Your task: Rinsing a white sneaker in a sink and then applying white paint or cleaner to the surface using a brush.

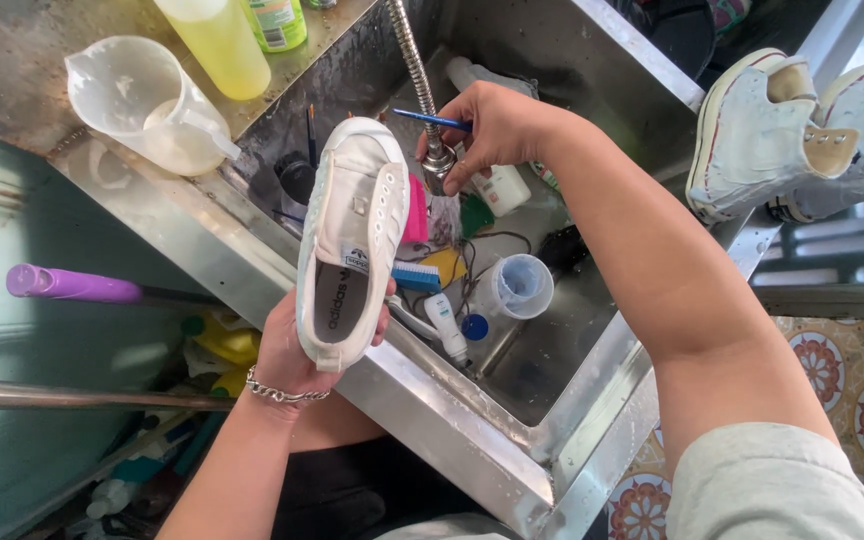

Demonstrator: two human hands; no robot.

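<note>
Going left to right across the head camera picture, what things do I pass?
Purple handle → clear measuring jug → yellow bottle → white sneaker held in the left hand → right hand with a blue-handled brush → pair of white high-top shoes on the sink's edge.

Silver chain bracelet, pale grey sleeve, bare forearms.

Left hand curled closed, palm up; right hand reaches forward, fingers pinched.
</note>
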